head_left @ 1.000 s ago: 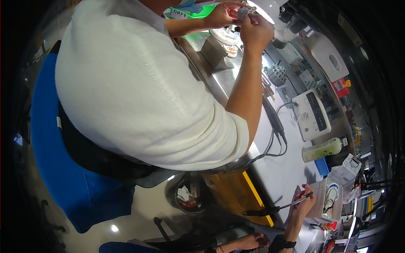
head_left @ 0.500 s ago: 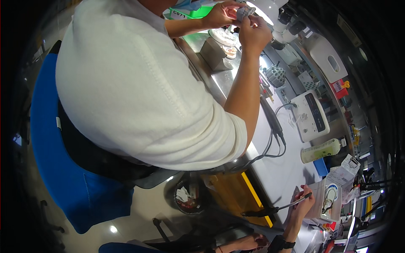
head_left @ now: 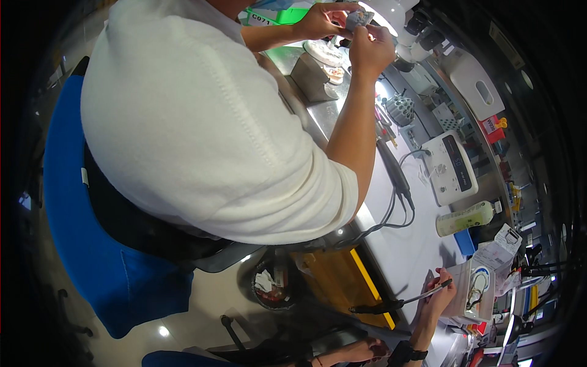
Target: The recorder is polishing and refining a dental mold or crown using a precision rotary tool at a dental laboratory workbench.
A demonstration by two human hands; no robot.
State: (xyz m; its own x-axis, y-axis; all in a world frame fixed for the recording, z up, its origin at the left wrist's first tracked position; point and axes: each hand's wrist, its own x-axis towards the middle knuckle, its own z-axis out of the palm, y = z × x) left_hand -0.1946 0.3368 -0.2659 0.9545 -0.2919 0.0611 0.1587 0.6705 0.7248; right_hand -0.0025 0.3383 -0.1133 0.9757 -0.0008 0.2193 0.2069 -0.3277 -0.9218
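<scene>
The right hand [head_left: 435, 298] reaches up from the lower edge, wrist bent, fingers closed around a thin dark-handled tool [head_left: 400, 301] lying across the bench [head_left: 403, 244] edge. The left hand is out of view.

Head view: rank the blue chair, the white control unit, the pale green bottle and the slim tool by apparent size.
1. blue chair, by far the largest.
2. white control unit.
3. pale green bottle and slim tool in the right hand: left unranked, since the tool looks longer but much thinner.
</scene>
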